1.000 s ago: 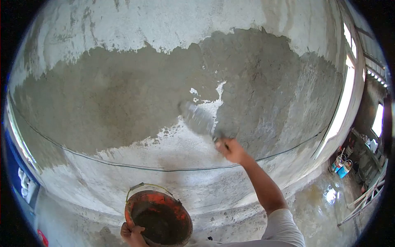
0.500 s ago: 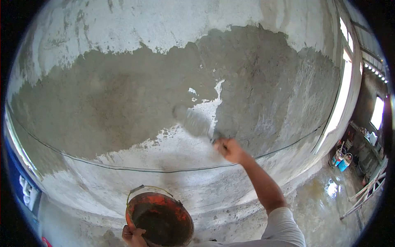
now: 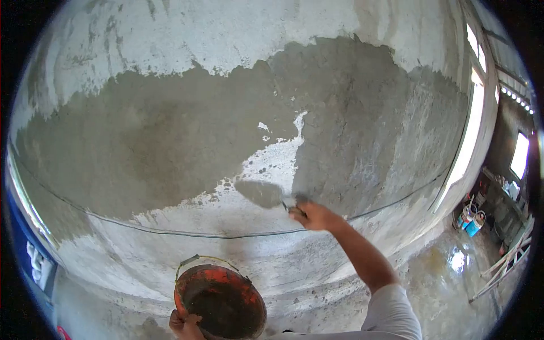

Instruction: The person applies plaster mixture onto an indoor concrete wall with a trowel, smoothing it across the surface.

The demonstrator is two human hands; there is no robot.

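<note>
My right hand [image 3: 317,217] is closed round the handle of a trowel [image 3: 259,194], whose blade points left in front of the wall. Behind the blade lies a pale bare patch [image 3: 277,161], bordered by wet grey mortar [image 3: 187,136] on the wall. At the bottom, my left hand [image 3: 186,326] grips the rim of an orange bucket [image 3: 180,294]. Dark wet mortar [image 3: 218,309] sits inside it, and the wire handle [image 3: 212,258] stands up against the far rim. Part of my left hand is cut off by the frame's lower edge.
A thin cable [image 3: 187,233] runs across the wall below the mortar. To the right are a bright window opening [image 3: 467,141], paint buckets [image 3: 475,222] on the wet floor and a metal frame [image 3: 498,272]. White pipes [image 3: 35,263] show against blue at far left.
My right hand has moved the trowel down the wall from the pale patch, and its blade now shows more sharply. My left hand and the bucket stay almost where they were.
</note>
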